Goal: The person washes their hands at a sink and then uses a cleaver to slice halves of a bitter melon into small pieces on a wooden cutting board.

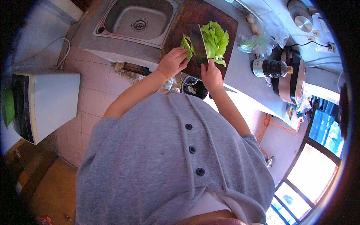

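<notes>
A dark cutting board (222,17) lies on the counter beside the sink. My right hand (211,74) is closed around the handle end of a cleaver (198,43), whose wide blade lies over the board. To the blade's left, my left hand (174,62) rests its fingers on a green vegetable piece (185,46), partly hidden by the fingers. Leafy green lettuce (216,40) is heaped on the board just right of the blade. Whether the blade's edge touches the board cannot be told.
A steel sink (123,35) is set in the counter at the left. Right of the board are a plastic bag of vegetables (256,43), a dark bottle (270,69) and a pink and black appliance (291,77). Below the counter edge stands a waste bin (195,89) with a dark liner.
</notes>
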{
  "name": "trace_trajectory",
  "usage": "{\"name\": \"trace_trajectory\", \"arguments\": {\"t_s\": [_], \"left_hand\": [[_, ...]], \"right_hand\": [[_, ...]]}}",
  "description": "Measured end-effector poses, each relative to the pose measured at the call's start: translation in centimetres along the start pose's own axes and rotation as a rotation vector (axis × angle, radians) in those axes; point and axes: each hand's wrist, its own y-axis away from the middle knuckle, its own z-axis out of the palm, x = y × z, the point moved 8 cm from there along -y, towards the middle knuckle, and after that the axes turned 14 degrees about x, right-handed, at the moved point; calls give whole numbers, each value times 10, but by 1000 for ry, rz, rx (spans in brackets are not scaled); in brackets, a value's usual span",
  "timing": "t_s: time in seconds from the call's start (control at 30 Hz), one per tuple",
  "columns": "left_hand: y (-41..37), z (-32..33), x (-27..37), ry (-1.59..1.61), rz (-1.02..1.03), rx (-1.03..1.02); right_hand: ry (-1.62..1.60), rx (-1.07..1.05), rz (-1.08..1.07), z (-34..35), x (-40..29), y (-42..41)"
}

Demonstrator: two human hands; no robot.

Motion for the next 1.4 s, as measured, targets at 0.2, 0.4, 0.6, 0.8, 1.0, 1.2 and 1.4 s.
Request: {"name": "trace_trajectory", "arguments": {"t_s": [0.2, 0.4, 0.6, 0.8, 1.0, 1.2, 1.4], "left_hand": [[0, -1, 3, -9, 16, 16], [-3, -4, 8, -1, 14, 38], [-3, -3, 6, 6, 30, 40], [-3, -3, 3, 39, -15, -2], [0, -1, 0, 36, 0, 45], [0, -2, 2, 14, 35, 52], [1, 0, 5, 27, 10, 17]], "right_hand": [[4, -10, -108, -1, -10, -2], [118, -110, -24, 3, -24, 0], [118, -141, -53, 11, -40, -17], [64, -99, 32, 16, -30, -31], [1, 15, 15, -2, -5, 10], [114, -75, -43, 1, -24, 7], [239, -188, -2, 5, -55, 6]]}}
